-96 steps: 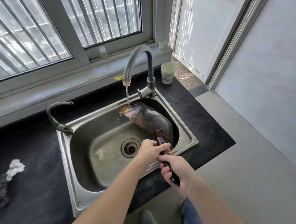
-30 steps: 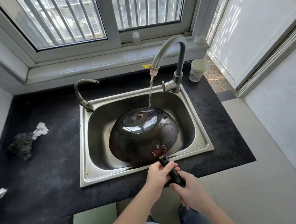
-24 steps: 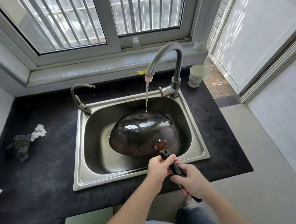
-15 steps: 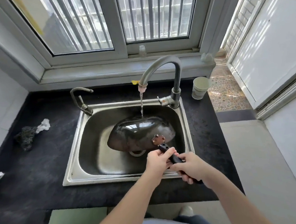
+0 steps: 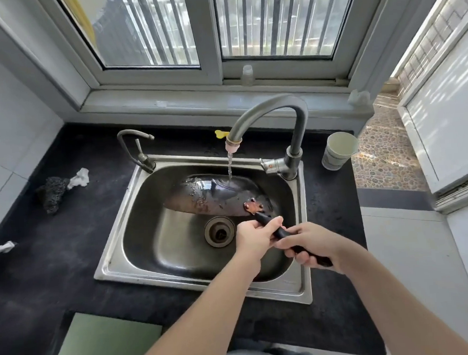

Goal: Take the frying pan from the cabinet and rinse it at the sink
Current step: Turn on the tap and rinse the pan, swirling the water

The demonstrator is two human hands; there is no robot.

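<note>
Water (image 5: 229, 167) from the faucet (image 5: 275, 110) hits the tilted frying pan (image 5: 214, 195) mid-frame; left hand (image 5: 255, 238) and right hand (image 5: 313, 242) both grasp its handle (image 5: 279, 232).

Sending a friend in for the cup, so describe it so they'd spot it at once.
Find the steel sink in the black counter, then the tall curved faucet at its back right corner. The cup stands upright just right of the faucet's base: pale and open-topped, unlike the capped bottle on the windowsill.
</note>
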